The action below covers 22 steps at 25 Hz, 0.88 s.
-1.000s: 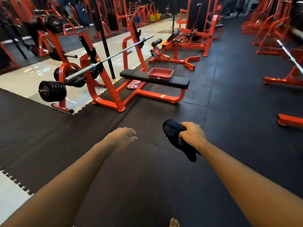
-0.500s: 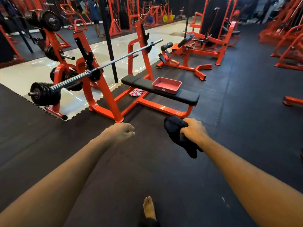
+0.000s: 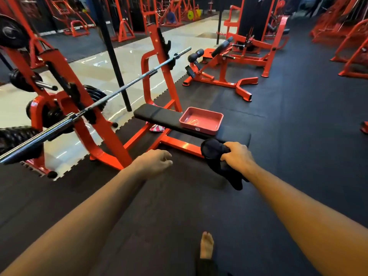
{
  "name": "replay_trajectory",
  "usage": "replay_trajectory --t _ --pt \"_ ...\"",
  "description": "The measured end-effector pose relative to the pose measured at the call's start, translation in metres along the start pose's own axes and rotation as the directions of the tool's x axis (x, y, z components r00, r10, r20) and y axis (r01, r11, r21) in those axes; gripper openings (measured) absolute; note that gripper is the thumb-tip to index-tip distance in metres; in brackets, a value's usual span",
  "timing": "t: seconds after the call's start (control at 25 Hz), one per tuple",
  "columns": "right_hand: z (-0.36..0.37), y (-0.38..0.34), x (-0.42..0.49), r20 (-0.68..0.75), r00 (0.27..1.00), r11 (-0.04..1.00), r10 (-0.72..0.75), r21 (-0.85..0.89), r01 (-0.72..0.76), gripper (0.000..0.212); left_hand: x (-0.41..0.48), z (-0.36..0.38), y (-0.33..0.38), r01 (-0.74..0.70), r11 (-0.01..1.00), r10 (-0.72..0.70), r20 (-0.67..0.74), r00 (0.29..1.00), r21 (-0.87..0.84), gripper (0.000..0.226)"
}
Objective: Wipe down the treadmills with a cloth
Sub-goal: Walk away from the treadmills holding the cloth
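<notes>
My right hand (image 3: 238, 156) is stretched forward, closed around a bunched black cloth (image 3: 218, 160) whose tail hangs below the fist. My left hand (image 3: 155, 161) is held out beside it, empty, with fingers loosely curled and apart. Both hands hover just short of the near end of a black padded bench (image 3: 159, 116) on an orange frame. No treadmill is in view.
A pink tray (image 3: 213, 128) sits on the bench. A barbell (image 3: 111, 94) rests on the orange rack (image 3: 99, 134) with black plates (image 3: 16, 136) at left. Another orange machine (image 3: 225, 76) stands behind. A striped cloth (image 3: 157, 128) lies under the bench. My bare foot (image 3: 206, 246) is on the black mat.
The bench and rack have come closer and larger as I walk toward them. My hands keep the same pose, the cloth still in the right hand. A foot has stepped forward.
</notes>
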State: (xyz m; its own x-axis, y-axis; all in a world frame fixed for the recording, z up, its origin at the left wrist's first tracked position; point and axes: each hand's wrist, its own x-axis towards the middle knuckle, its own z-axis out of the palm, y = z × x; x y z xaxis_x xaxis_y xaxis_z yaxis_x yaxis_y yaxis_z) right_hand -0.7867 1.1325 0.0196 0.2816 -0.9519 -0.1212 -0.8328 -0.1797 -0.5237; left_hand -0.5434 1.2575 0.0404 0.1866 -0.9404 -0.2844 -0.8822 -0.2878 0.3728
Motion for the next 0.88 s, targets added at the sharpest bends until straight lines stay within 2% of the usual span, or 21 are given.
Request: replay_trajectory --t 0.28,0.4,0.52,0.76,0.88 --pt "0.004 -0.009 0.259 0.027 0.999 0.999 0.036 0.030 -0.037 0.008 0.249 -0.059 -0.019 0.006 1.000 -0.006 -0.003 1.000 0.017 0.038" --pt "-0.005 -0.020 0.342 0.021 0.999 0.999 0.049 0.019 -0.050 0.009 0.334 -0.087 -0.021 0.015 1.000 -0.015 -0.001 1.000 0.002 0.038" --pt "-0.002 -0.028 0.425 0.044 0.997 0.998 0.068 0.001 -0.068 0.007 0.425 -0.107 -0.027 0.006 1.000 -0.006 0.035 0.999 0.017 0.038" --pt "0.029 -0.032 0.596 0.072 0.990 0.993 0.118 -0.039 -0.115 0.019 0.622 -0.116 -0.058 -0.046 0.996 0.037 0.120 0.992 0.076 0.041" --pt "0.040 -0.043 0.679 0.079 0.985 0.987 0.152 -0.059 -0.148 0.021 0.716 -0.128 -0.070 -0.067 0.991 0.041 0.206 0.978 0.119 0.040"
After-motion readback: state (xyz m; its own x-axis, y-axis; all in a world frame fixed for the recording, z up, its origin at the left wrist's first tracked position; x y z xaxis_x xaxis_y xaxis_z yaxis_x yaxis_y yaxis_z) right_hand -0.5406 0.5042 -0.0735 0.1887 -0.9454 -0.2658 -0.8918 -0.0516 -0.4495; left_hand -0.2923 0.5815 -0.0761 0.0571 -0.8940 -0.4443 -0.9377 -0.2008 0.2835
